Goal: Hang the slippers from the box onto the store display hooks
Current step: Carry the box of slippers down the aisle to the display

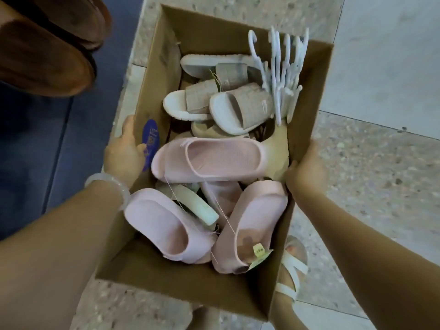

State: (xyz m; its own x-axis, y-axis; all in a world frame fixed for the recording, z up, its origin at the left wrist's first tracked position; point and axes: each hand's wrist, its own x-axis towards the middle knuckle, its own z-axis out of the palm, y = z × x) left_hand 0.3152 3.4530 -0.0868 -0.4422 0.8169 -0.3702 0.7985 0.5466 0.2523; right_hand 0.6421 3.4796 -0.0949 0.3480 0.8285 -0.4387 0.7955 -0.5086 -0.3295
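I have the cardboard box (152, 75) carried above the floor (369, 175), my left hand (123, 154) gripping its left wall with the thumb hooked over the rim, and my right hand (307, 167) clasping the right wall. Inside, the slippers lie in a loose heap: pink slippers (209, 160) nearest me, grey-strapped slippers (240, 108) farther back. A bundle of white plastic hangers (283, 72) stands in the far right corner, leaning on the wall. No display hooks show in my view, and the box looks full, so I judge that the hanging has not begun: every slipper is left to hang.
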